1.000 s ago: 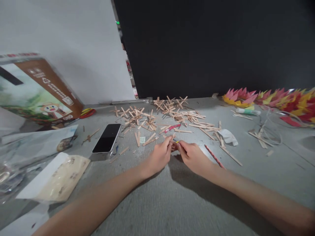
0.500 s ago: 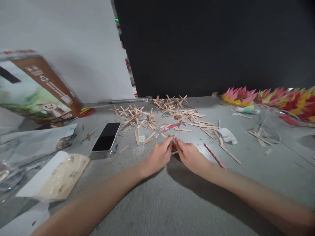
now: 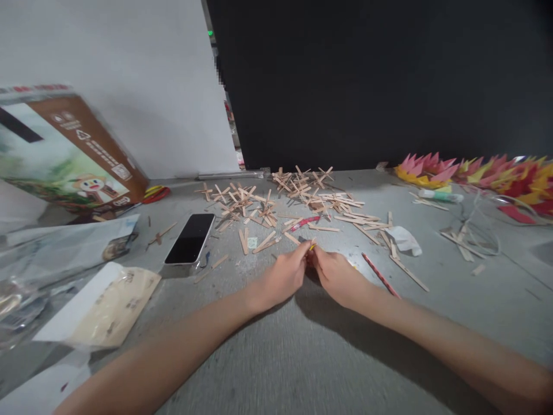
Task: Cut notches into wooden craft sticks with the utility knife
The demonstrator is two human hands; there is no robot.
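My left hand (image 3: 283, 278) and my right hand (image 3: 339, 274) meet above the middle of the grey table (image 3: 268, 363), fingertips pinched together. Between them is something small with a yellow bit (image 3: 311, 247) showing at the top; the fingers cover the rest, and I cannot make out its kind. Just beyond the hands lie loose wooden craft sticks (image 3: 264, 242) and a red strip (image 3: 305, 223). To the right of my right hand rests a red patterned pencil-like stick (image 3: 380, 275).
Crossed craft sticks (image 3: 244, 202) are heaped at the back. A phone (image 3: 190, 239), a packet (image 3: 110, 305) and a printed box (image 3: 82, 150) lie to the left. At right are crumpled tissue (image 3: 405, 240), a glue stick (image 3: 440, 196), a cable (image 3: 496, 230) and folded paper points (image 3: 514, 178).
A yellow bit now shows between my fingertips. Both hands stay together in nearly the same place, and the whole view has shifted slightly.
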